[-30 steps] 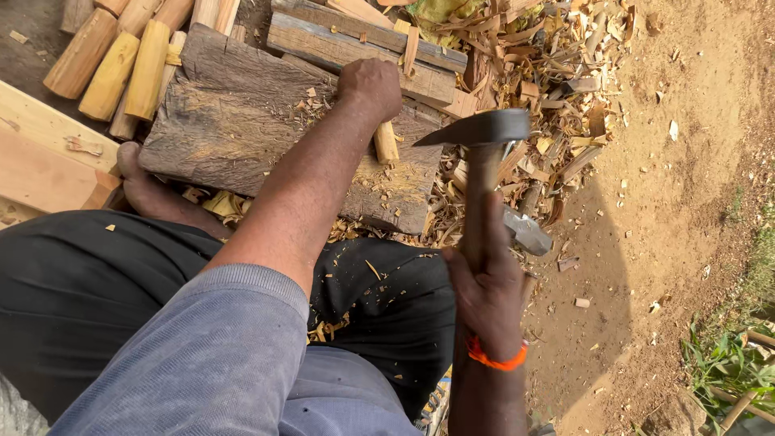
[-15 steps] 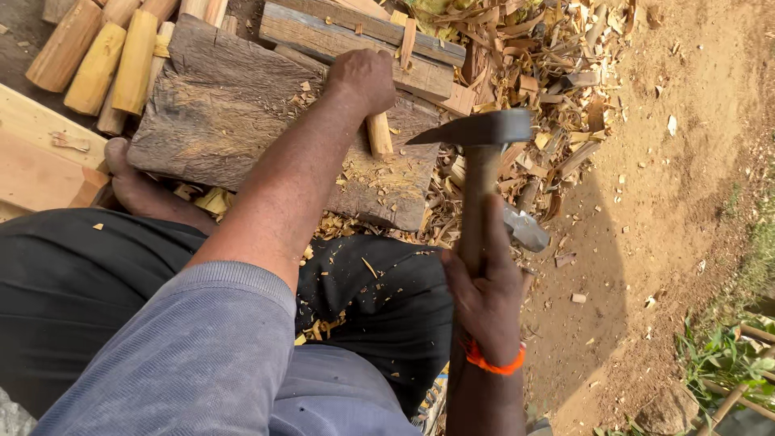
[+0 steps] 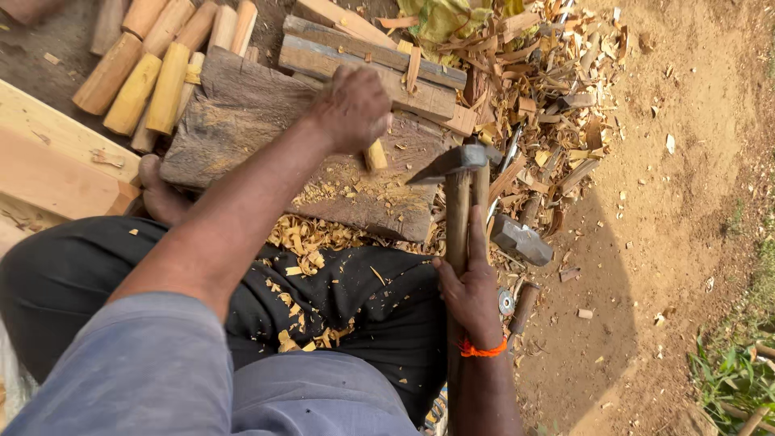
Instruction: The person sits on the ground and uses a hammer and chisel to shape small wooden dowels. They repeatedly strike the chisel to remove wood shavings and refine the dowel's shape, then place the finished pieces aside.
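On block [image 3: 266, 137], left hand [image 3: 353, 106] closed round peg [image 3: 374, 153]; right hand [image 3: 471, 295] gripped adze [image 3: 454, 194]. Could glance off, nick fingers [image 3: 379, 121] just beside blade.

chopping block [image 3: 242, 129]: rough weathered wood | axe head [image 3: 448, 161]: dull metal

— Where does your one view sit?
— I've got only the head camera, looking steeply down over my own arm and lap, close in.
— What fills it?
— The chopping block [image 3: 307, 161] up top, bare dirt ground [image 3: 686, 202] at right.
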